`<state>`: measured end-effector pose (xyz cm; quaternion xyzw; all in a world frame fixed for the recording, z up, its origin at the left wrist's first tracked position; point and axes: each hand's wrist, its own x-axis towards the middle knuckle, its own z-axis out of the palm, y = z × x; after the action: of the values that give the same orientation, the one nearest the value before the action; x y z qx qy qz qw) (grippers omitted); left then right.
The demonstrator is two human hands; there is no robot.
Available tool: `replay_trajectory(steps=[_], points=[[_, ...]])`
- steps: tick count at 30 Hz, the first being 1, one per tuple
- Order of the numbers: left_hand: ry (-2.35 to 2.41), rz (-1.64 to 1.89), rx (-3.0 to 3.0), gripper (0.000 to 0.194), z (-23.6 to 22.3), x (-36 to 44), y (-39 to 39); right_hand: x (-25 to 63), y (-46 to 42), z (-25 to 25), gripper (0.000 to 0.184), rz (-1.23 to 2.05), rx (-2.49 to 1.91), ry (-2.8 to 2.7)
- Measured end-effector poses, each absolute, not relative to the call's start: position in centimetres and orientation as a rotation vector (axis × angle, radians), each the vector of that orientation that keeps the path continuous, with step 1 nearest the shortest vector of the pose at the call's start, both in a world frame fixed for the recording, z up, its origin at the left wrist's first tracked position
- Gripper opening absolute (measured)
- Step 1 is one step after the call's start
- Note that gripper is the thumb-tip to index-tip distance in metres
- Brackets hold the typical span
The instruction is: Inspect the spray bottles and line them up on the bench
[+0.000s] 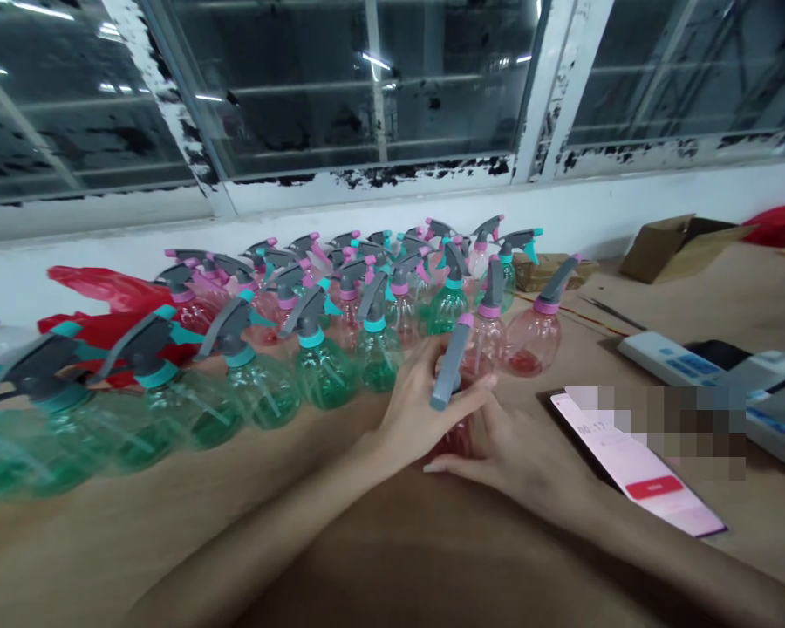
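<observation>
A pink spray bottle with a grey trigger head stands upright on the table between my two hands. My left hand is wrapped round its neck, just under the grey head. Lower down, my right hand grips the clear pink body, its thumb across the near side. My fingers hide much of the bottle. Right behind it stand another pink spray bottle and a pink spray bottle with its head tilted up. A green spray bottle is just left of my left hand.
Several green and pink spray bottles line the table's left and back. Red plastic bags lie behind them. To the right are a lit phone, a white power strip, tweezers and an open cardboard box. A windowed wall bounds the back.
</observation>
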<state>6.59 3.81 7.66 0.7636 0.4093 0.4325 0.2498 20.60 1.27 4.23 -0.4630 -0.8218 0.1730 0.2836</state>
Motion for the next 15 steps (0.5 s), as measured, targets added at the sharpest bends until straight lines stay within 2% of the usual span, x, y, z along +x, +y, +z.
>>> replay_trajectory(steps=[7, 10, 15], points=[[1.213, 1.030, 2.100, 0.061, 5.0, 3.5, 2.4, 21.4, 3.5, 4.0, 0.058, 0.393, -1.245, -2.157], [1.326, 0.961, 2.001, 0.057, 2.9, 1.3, 1.2, 21.5, 4.8, 3.8, 0.060, 0.281, -1.291, -2.215], [1.479, 0.782, 2.159, 0.046, 1.6, -1.4, -0.9, 21.0, 6.7, 4.4, 0.060, 0.096, -1.346, -2.244]])
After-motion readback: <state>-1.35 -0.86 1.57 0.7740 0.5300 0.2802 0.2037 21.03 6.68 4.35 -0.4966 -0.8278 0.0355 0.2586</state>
